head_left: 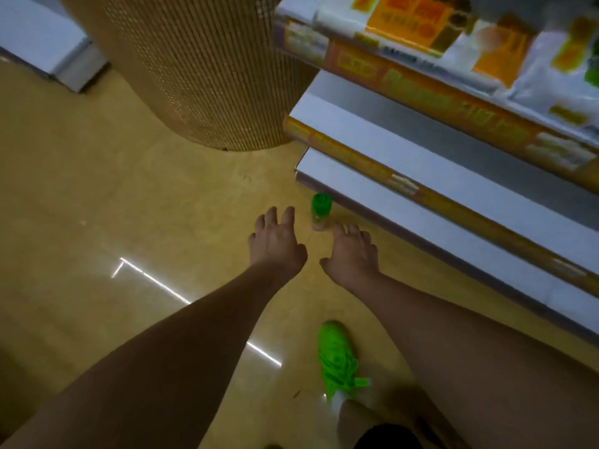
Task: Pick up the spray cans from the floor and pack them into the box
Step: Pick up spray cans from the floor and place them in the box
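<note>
I have both hands stretched down toward the floor, and neither holds anything. The left hand has its fingers spread and loosely bent; the right hand is the same, fingers apart and slightly curled. Just past the fingertips, between the two hands and a little nearer the right one's, stands the small upright spray can with a bright green cap and pale body, on the glossy tan floor close against the base of the white shelving unit.

The step, as I judge it, is the reach for this can. To do it well I would bring the right fingers round the body below the cap, thumb on the near side, and close before lifting, so the can is not knocked over and sent rolling under the shelf. The left hand can stand guard on the other side.

No box shows here, so what it holds I cannot tell. The tall tan perforated cylinder beyond the fingers shows only its wall, not its inside.
</note>
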Tool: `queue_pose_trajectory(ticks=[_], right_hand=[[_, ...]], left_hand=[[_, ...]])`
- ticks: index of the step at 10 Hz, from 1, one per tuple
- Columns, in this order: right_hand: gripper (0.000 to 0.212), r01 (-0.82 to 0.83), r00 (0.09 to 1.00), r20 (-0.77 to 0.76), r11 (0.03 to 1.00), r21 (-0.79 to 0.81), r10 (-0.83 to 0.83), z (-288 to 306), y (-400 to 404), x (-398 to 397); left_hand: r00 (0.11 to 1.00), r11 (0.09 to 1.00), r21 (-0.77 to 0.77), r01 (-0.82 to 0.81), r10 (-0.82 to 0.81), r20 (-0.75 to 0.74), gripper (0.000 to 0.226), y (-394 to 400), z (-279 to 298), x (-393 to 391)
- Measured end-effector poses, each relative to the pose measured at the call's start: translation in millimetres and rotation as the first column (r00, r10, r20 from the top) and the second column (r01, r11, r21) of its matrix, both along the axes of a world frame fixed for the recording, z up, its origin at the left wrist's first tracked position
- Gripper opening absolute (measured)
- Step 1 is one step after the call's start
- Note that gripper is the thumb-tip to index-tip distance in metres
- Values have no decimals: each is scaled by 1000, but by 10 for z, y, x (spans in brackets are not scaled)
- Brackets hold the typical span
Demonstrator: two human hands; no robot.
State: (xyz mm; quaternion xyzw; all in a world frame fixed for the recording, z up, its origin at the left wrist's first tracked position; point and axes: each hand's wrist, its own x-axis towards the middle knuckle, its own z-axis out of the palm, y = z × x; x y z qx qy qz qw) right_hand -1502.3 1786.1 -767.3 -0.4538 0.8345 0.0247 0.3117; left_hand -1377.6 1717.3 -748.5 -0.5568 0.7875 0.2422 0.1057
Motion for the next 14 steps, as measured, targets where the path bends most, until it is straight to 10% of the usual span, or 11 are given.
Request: queue_pose_trajectory(ticks=[5, 7, 14], right_hand=[[97, -133, 991, -26, 991, -5, 133, -2011, -1317, -439], [42, -59, 998, -14, 985, -161, 57, -2255, -1117, -391], [54, 299, 954, 80, 930, -215, -289, 627, 955, -265]], left_hand=[[993, 993, 24, -113, 113, -15, 81, -719, -2011, -172], [988, 979, 133, -154, 156, -3, 80, -444, -2140, -118], [969, 966, 85, 245, -241, -59, 77, 697, 364, -370]])
